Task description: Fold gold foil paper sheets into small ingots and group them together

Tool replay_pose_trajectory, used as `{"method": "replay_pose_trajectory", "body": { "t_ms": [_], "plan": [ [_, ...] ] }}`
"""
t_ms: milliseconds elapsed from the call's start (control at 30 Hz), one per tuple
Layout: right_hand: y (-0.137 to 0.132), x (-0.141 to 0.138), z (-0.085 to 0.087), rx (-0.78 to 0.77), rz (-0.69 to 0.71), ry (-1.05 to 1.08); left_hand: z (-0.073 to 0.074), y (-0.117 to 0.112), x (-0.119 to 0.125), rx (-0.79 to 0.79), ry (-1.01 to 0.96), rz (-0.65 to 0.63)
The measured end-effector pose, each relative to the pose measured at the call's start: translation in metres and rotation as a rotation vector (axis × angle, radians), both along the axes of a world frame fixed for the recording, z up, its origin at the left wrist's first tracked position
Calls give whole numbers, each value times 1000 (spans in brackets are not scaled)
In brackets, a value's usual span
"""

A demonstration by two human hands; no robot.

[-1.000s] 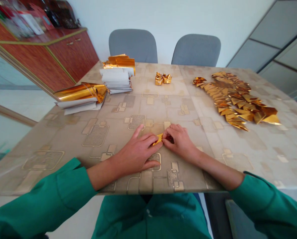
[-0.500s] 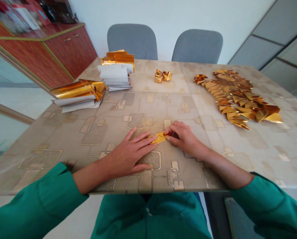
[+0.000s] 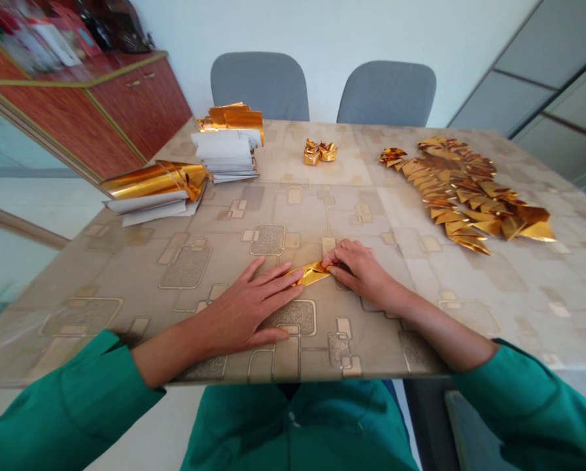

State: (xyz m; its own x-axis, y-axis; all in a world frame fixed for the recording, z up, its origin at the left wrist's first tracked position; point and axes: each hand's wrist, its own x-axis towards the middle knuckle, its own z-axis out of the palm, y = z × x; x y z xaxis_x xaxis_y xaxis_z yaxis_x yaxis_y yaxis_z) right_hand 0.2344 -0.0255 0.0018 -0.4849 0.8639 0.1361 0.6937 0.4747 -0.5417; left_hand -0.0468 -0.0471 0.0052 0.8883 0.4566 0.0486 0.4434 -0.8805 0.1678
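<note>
A narrow strip of folded gold foil paper [image 3: 312, 273] lies on the patterned tablecloth [image 3: 352, 222] in front of me. My left hand [image 3: 254, 304] is flat and spread, its fingertips resting on the strip's left end. At the other end my right hand [image 3: 359, 269] pinches the foil between thumb and fingers. Both ends of the strip are partly covered by my fingers.
Stacked gold-and-white paper sheets [image 3: 227, 154] stand at the back left, with a rolled gold bundle [image 3: 158, 180] nearer. Two folded gold pieces [image 3: 320, 152] sit at the back middle. A heap of folded gold pieces [image 3: 460, 186] spreads on the right. Grey chairs [image 3: 258, 85] stand behind.
My left hand has slid slightly to the left along the foil, and more of the strip shows between my hands. My right hand keeps its pinch almost in place.
</note>
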Motion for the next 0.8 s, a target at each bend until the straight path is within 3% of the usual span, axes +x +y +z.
{"method": "replay_pose_trajectory", "body": {
  "t_ms": [200,400,633,800],
  "plan": [
    [-3,-3,0,52,-56,-38,-1,-3,-4,43,-101,8],
    [-5,-12,4,48,-103,-62,11,12,19,100,-256,67],
    [-3,-15,2,73,-142,-45,19,35,57,-17,-157,426],
    [-2,-13,-1,108,-147,-8,21,35,66,-167,-145,447]
  ]
}}
